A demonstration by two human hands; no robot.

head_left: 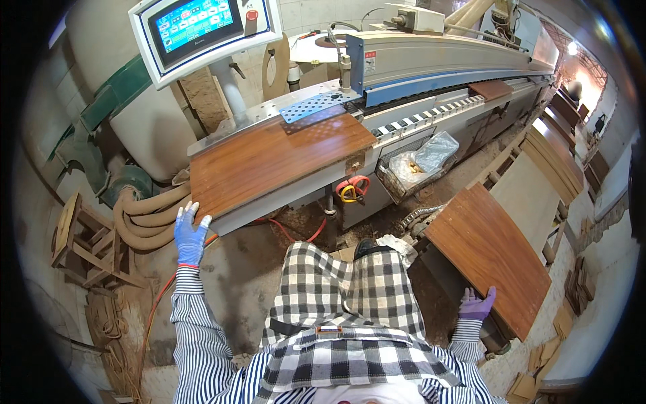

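Note:
My left hand (190, 237), in a blue glove with white fingertips, has its fingers spread at the near left corner of a brown wood-grain panel (282, 161). That panel lies flat on the feed end of a long edge-banding machine (444, 79), its far edge beside a blue perforated plate (313, 108). My right hand (476, 306), in a purple glove, touches the near left edge of a second wood-grain panel (494, 259) with fingers apart. This second panel rests at an angle on a low support at my right.
A control screen (196, 25) stands at upper left. Red and yellow scissors (351, 191) hang under the machine, beside a wire basket (404, 176) with a plastic bag. Thick hoses (134, 222) and a wooden stool (87, 242) are at left. More boards (555, 158) are stacked at far right.

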